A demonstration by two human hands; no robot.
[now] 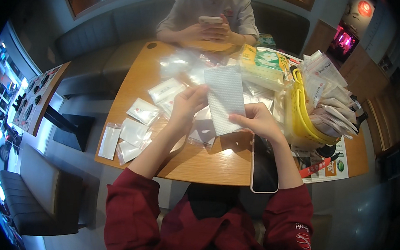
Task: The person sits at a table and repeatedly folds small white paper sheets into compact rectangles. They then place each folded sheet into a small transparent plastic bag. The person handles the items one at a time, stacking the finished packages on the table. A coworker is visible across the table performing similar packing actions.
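Held up over the wooden table is a white, finely ribbed rectangle that looks like a folded paper napkin. My left hand pinches its left edge. From the right, my right hand grips its lower right side, thumb lying on the front face. Several small clear packets with white contents, such as one packet, lie scattered left of my left forearm. More packets and white pieces sit under and behind the napkin, partly hidden by it. A phone with a dark screen lies beside my right forearm, at the table's near edge.
A yellow basket full of paper-wrapped packets stands at the right. Behind it lies a green and yellow tissue pack. Clear plastic bags are spread at the far side. Across the table, a person holds a phone.
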